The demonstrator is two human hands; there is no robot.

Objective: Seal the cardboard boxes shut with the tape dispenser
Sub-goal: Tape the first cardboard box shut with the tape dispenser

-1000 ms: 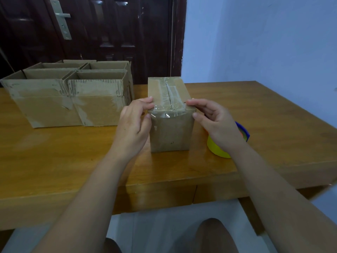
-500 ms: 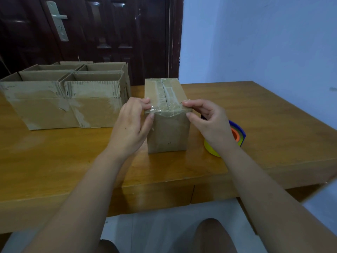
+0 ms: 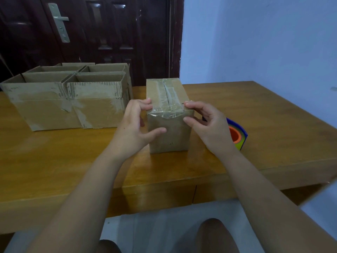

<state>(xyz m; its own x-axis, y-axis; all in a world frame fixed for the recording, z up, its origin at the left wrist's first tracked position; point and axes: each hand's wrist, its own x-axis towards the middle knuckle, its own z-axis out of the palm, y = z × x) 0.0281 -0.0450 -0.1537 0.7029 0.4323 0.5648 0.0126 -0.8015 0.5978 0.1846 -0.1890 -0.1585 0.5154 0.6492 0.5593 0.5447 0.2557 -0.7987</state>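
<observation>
The box [image 3: 169, 136] is laid long-ways near to far, its near corners pinched by left hand [image 3: 132, 128] and right hand [image 3: 211, 130]; open table [image 3: 273, 110] is seen right.

Both bare forearms reach over the table's [image 3: 273, 128] near edge, angled inward. Left hand [image 3: 134, 126] curls its fingers onto the box's [image 3: 169, 137] top left edge, thumb on the front. Right hand [image 3: 209, 125] mirrors it, bent fingertips on top, thumb at the front corner.
</observation>
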